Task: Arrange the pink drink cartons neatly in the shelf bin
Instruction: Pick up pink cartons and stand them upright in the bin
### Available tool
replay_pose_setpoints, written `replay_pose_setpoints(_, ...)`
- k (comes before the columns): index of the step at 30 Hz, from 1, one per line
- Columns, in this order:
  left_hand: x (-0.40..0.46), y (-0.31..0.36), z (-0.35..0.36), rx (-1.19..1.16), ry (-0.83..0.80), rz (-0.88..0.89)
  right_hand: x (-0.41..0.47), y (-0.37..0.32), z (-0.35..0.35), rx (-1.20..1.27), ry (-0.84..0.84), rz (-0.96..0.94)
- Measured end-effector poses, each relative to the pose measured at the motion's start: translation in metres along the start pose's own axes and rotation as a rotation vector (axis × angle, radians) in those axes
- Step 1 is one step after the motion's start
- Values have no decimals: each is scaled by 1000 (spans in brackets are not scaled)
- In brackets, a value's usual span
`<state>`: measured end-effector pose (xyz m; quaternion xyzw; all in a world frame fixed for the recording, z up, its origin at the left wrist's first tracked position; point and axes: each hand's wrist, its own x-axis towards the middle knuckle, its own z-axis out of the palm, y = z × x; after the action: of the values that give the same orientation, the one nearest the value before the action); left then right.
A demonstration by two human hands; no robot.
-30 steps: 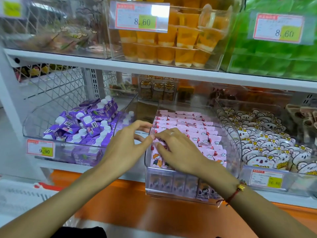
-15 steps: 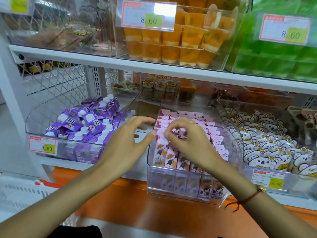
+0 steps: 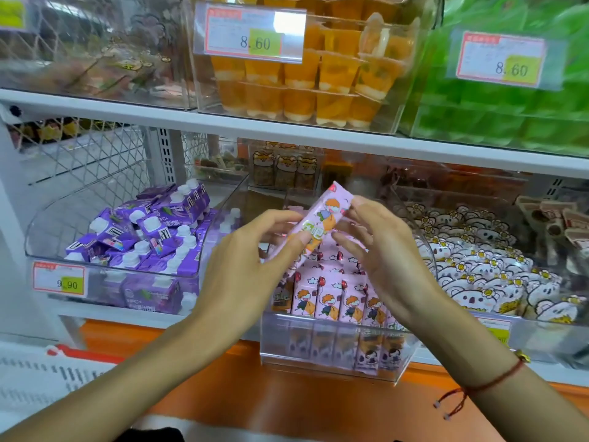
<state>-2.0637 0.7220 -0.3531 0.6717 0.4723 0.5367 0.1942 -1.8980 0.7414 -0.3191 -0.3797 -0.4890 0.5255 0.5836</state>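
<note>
Pink carton [image 3: 322, 223] tilted above the bin [image 3: 331, 362], pinched between both hands' fingers [image 3: 299, 240]

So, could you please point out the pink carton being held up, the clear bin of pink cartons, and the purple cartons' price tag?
Lifted pink carton [image 3: 322, 223]: head view, middle of its printed face.
Clear bin [image 3: 334, 346]: head view, front wall.
9.90 price tag [image 3: 59, 279]: head view, centre of the label.
</note>
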Motion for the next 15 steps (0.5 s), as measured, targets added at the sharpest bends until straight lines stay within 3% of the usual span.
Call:
replay_pose_setpoints(5,1,4,12,-183,-21,-121,-2,0,0,-32,-120,41)
replay_pose_setpoints(15,-1,9,18,-169,-139,-148,2,1,-10,53,-108,76)
